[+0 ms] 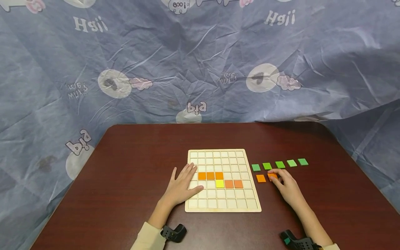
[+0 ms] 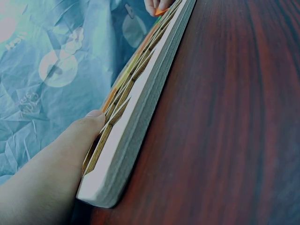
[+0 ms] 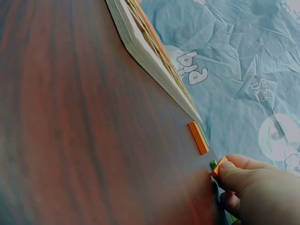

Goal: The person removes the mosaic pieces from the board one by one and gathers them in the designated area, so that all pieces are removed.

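Note:
A pale wooden grid board (image 1: 225,205) lies on the table, with three orange tiles (image 1: 210,176) in one row and a yellow tile (image 1: 220,183) beside two salmon tiles (image 1: 233,184) in the row below. My left hand (image 1: 181,185) rests flat on the board's left edge, fingers spread and thumb over the cells. To the right of the board, my right hand (image 1: 285,185) pinches an orange tile (image 3: 218,167) between thumb and forefinger, and the tile is tilted in the right wrist view. Another orange tile (image 1: 260,178) lies just left of that hand.
Behind the right hand runs a row of several green tiles (image 1: 280,165) on the dark red-brown table (image 1: 140,149). A patterned blue cloth (image 1: 187,52) hangs beyond the table's far edge. Black wrist cameras (image 1: 175,233) sit on both wrists.

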`<state>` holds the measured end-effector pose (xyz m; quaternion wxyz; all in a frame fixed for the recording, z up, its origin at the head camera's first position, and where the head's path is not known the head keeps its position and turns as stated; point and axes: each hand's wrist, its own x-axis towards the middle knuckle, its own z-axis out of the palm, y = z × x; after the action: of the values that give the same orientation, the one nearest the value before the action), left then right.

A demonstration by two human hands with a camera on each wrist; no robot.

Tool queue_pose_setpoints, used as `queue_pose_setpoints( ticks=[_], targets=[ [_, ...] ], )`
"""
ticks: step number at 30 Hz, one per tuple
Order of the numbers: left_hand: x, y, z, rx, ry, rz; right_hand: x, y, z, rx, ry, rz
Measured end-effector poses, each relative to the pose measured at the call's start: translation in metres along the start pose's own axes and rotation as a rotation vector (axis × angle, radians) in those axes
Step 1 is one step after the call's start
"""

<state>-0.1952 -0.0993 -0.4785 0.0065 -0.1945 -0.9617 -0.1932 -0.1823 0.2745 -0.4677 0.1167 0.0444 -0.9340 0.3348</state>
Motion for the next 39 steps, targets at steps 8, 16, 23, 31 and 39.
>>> queue_pose_setpoints(
  ticks=[8,16,23,31,39],
  targets=[
    [-0.0001,0.0013,-0.0019,-0.010,-0.010,-0.004,0.0006,0.0018,0.0017,-0.011,0.019,-0.022],
    [0.0005,0.0041,-0.0039,-0.012,-0.013,0.003,0.0001,0.0040,0.0016,-0.030,0.031,-0.025],
    [0.0003,0.0036,-0.0028,0.007,-0.007,-0.002,0.0008,0.0026,0.0016,-0.051,0.026,-0.010],
    [0.0005,0.0030,-0.0028,-0.001,-0.010,-0.006,0.0024,0.0013,0.0009,-0.041,0.000,0.002],
    [0.0002,0.0023,-0.0019,-0.003,-0.008,-0.003,0.0006,0.0039,0.0027,-0.014,0.050,-0.008]
  ],
)
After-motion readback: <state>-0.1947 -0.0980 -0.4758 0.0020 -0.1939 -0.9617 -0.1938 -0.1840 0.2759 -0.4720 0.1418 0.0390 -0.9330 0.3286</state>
